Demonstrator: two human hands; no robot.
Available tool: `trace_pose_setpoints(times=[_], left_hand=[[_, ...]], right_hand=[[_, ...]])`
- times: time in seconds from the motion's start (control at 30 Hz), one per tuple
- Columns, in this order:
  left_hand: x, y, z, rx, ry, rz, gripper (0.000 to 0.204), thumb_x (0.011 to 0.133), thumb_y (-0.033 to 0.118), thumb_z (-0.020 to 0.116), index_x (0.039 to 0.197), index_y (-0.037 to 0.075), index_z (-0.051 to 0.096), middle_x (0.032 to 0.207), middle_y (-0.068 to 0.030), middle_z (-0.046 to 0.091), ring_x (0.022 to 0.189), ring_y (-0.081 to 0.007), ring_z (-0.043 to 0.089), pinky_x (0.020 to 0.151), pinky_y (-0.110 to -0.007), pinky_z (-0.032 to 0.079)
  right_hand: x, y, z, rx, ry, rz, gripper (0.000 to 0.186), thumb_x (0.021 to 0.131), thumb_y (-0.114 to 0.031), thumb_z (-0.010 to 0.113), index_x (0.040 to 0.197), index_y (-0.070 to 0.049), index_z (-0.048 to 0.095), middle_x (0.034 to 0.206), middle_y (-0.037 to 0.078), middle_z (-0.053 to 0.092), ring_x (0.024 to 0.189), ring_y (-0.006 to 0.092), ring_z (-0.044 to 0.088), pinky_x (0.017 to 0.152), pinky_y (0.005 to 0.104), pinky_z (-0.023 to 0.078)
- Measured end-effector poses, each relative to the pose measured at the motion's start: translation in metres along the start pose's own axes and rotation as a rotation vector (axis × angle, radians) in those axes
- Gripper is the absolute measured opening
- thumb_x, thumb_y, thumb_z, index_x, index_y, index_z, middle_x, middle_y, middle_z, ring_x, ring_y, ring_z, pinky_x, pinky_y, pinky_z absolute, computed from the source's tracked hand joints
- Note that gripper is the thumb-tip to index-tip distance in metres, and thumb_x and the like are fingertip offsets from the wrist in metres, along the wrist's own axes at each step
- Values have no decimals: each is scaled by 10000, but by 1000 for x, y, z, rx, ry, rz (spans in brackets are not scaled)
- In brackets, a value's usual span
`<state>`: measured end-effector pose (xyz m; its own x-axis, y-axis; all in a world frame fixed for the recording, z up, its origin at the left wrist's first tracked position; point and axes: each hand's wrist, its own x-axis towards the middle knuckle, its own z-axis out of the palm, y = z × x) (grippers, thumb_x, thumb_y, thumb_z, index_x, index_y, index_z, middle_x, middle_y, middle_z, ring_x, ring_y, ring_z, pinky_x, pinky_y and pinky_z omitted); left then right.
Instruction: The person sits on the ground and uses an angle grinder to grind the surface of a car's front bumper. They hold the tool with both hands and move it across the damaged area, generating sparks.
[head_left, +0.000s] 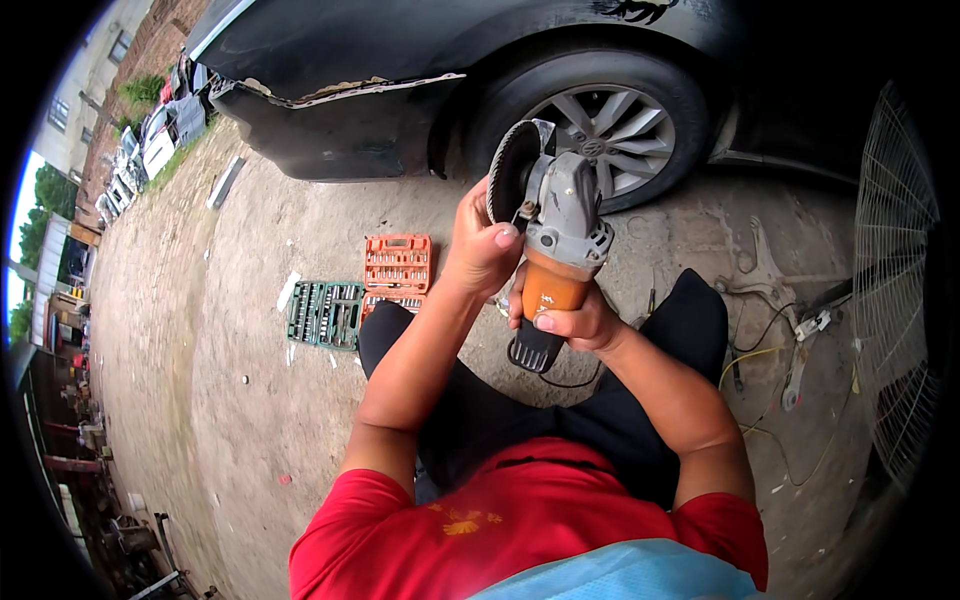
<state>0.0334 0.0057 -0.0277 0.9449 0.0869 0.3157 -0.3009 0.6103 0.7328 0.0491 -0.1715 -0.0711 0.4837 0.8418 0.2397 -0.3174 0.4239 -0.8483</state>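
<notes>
An orange and grey angle grinder (556,285) is held above my lap, its head pointing up and its dark cord hanging below. My right hand (575,318) is wrapped round the orange body. My left hand (478,245) is closed on the edge of the grinder's disc (507,170), thumb toward me. Beyond the grinder is the wheel (625,130) of a dark car (330,50), whose lower bodywork has a long pale, ragged edge along a seam.
On the concrete lie an orange socket case (397,262), a green socket case (322,315) and metal parts (760,275) with cables at the right. A wire fan guard (890,300) stands at the far right. Scrap panels (160,140) are piled in the yard at the upper left.
</notes>
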Motion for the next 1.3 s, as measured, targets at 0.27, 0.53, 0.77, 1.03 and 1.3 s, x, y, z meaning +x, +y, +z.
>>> trace_pose_setpoints(times=[0.27, 0.53, 0.77, 1.03, 1.3], left_hand=[[32, -18, 3, 163, -22, 83, 1261, 648, 473, 1080, 1611, -80, 482, 1505, -151, 667, 1377, -241, 663, 1212, -413, 503], [51, -41, -35, 121, -99, -80, 1308, 684, 648, 1023, 1633, -27, 428, 1581, -153, 595, 1439, -291, 596, 1248, -494, 445], [-32, -114, -16, 948, -33, -292, 811, 888, 238, 941, 1519, -47, 521, 1351, -152, 712, 1266, -228, 678, 1106, -402, 534], [-4, -133, -1, 1004, -104, -176, 616, 901, 132, 874, 1422, -16, 580, 1180, -129, 768, 1111, -238, 746, 991, -408, 582], [-3, -128, 4, 1020, 33, -39, 624, 888, 161, 906, 1400, -36, 609, 1178, -134, 742, 1054, -212, 696, 962, -379, 562]], right_hand=[[-5, 8, -8, 273, 7, 21, 591, 798, -289, 837, 1290, -52, 610, 1042, 138, 735, 972, 266, 734, 919, 413, 592], [16, -18, -10, 88, 345, -100, 444, 888, -254, 839, 1228, -39, 652, 1034, 95, 721, 924, 201, 725, 852, 372, 602], [43, -49, -78, -128, 799, -185, 275, 926, -209, 889, 1035, -19, 722, 888, 55, 737, 764, 136, 712, 719, 309, 572], [23, -61, -95, -97, 675, -119, 371, 922, -105, 850, 1227, 13, 676, 1095, 104, 754, 952, 183, 758, 890, 359, 636], [18, -68, -110, -162, 723, -361, 373, 903, -64, 799, 1244, -2, 661, 1046, 104, 753, 898, 201, 756, 826, 368, 626]])
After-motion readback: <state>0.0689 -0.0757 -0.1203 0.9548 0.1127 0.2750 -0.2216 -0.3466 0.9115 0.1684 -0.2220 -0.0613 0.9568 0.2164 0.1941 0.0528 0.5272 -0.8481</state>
